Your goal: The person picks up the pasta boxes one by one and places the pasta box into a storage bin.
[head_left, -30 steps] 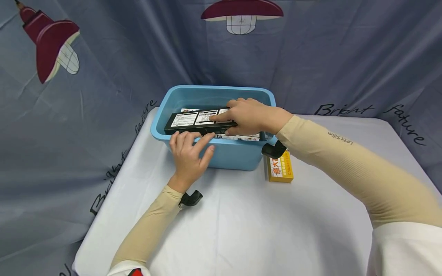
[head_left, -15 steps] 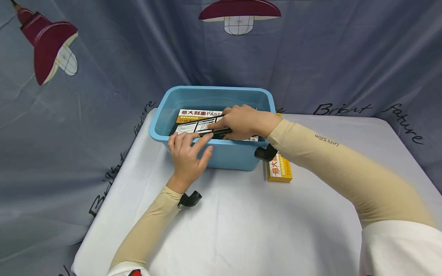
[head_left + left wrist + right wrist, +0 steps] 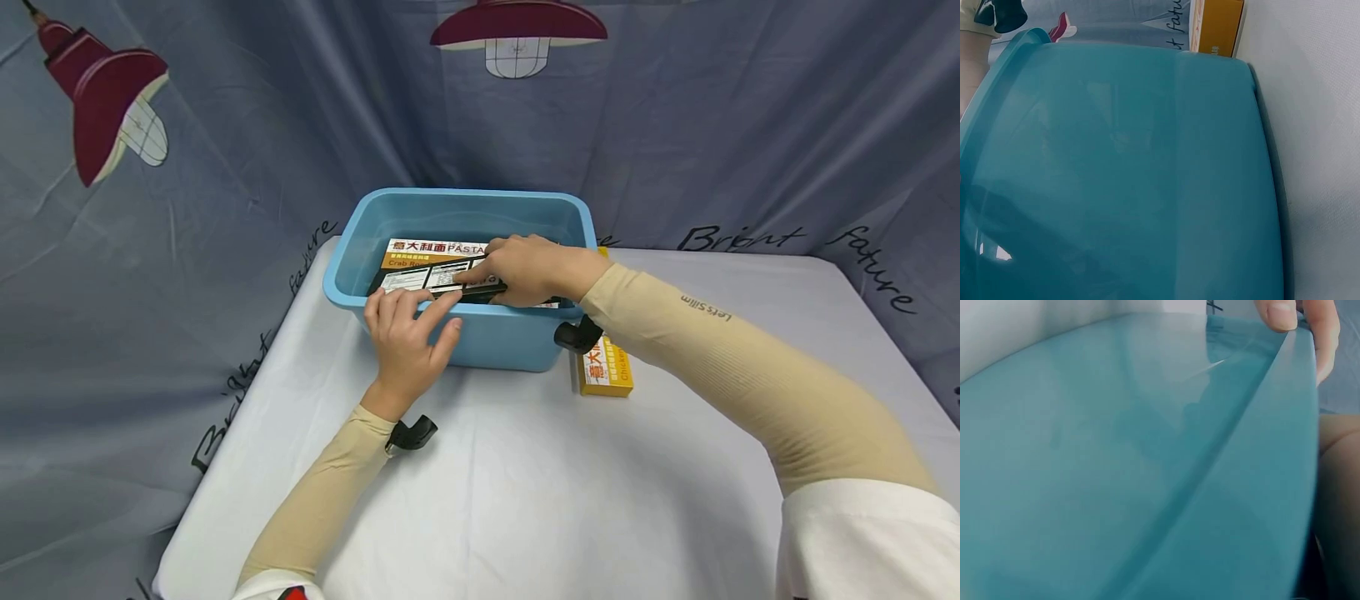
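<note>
In the head view, my right hand (image 3: 528, 267) reaches into a blue plastic bin (image 3: 495, 340) and grips a flat black box (image 3: 405, 279) with white label panels. Its index finger lies along the box's top, and the thumb is at the near side. The box sits tilted against the near wall, partly over a yellow and white pasta box (image 3: 431, 248). My left hand (image 3: 408, 342) rests on the near rim with relaxed fingers; its fingertips (image 3: 1282, 315) also show on the rim in the right wrist view. The black box's right end is hidden under my right hand.
A yellow chicken curry pasta box (image 3: 609, 371) lies on the white-covered table (image 3: 525, 483), right of the bin. A bit of something yellow (image 3: 603, 252) shows behind my right wrist. Grey-blue curtain (image 3: 712, 125) with lamp prints stands behind the table.
The black box has gone lower into the bin and toward the near wall, uncovering the pasta box behind it. My right hand moved down and slightly left with it. The left hand stayed on the rim.
</note>
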### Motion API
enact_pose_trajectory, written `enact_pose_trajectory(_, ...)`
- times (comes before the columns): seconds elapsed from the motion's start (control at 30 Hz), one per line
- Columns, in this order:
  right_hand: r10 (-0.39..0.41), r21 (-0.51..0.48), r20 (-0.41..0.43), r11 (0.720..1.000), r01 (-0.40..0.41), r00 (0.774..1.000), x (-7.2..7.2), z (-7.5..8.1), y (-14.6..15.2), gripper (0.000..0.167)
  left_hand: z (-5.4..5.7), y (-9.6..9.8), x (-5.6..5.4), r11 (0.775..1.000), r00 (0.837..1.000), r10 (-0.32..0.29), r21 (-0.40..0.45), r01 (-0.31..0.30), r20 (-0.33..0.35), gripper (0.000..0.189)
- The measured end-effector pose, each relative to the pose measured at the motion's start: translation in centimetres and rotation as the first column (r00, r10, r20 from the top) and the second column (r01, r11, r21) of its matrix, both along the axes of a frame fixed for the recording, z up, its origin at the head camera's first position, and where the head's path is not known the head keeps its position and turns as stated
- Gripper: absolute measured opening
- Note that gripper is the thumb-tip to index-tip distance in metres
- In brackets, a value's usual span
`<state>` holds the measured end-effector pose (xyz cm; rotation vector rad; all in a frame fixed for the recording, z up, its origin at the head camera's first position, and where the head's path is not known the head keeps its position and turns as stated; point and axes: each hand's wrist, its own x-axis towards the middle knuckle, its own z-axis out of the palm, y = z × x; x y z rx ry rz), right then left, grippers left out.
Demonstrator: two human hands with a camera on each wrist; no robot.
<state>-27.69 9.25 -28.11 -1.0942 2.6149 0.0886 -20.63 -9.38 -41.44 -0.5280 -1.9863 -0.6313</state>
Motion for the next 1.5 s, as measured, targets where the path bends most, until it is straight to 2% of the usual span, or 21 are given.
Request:
enact_pose_trajectory(0.3,-0.011,-0.034,0.018,0.999,0.011,1.0,-0.1,-0.3,0.1,0.064,-0.1,-0.1,0.0,1.0,1.0,-0.002,-0.005,0.002,0.001,0.034)
enact_pose_trajectory(0.53,-0.009,-0.05,0.015,0.999,0.01,1.0,-0.1,-0.5,0.1,0.065,-0.1,-0.2,0.0,1.0,1.0,0.002,-0.006,-0.002,0.007,0.04)
enact_pose_trajectory(0.73,-0.012,-0.133,0.018,0.991,0.014,1.0,0.0,-1.1,0.3,0.054,-0.2,-0.1,0.0,1.0,1.0,0.007,-0.01,-0.007,0.007,0.039)
enact_pose_trajectory(0.9,0.006,-0.174,-0.022,0.985,-0.01,1.0,0.0,-1.4,0.6,0.049,-0.2,0.0,0.0,1.0,1.0,0.006,-0.008,-0.006,0.003,0.036)
enact_pose_trajectory(1.17,0.0,-0.175,-0.05,0.984,-0.009,0.999,-0.2,-1.6,1.0,0.045,-0.1,0.0,-0.1,1.0,1.0,0.006,-0.008,-0.006,-0.004,0.035)
enact_pose_trajectory(1.33,-0.02,-0.179,-0.065,0.984,0.008,0.998,-0.2,-1.3,1.7,0.047,-0.1,-0.1,-0.1,1.0,1.0,0.005,-0.009,-0.005,-0.001,0.036)
enact_pose_trajectory(1.5,-0.071,-0.178,-0.109,0.983,0.051,0.992,-0.1,0.2,3.7,0.049,0.0,-0.1,-0.1,1.0,1.0,-0.002,-0.009,0.002,0.001,0.037)
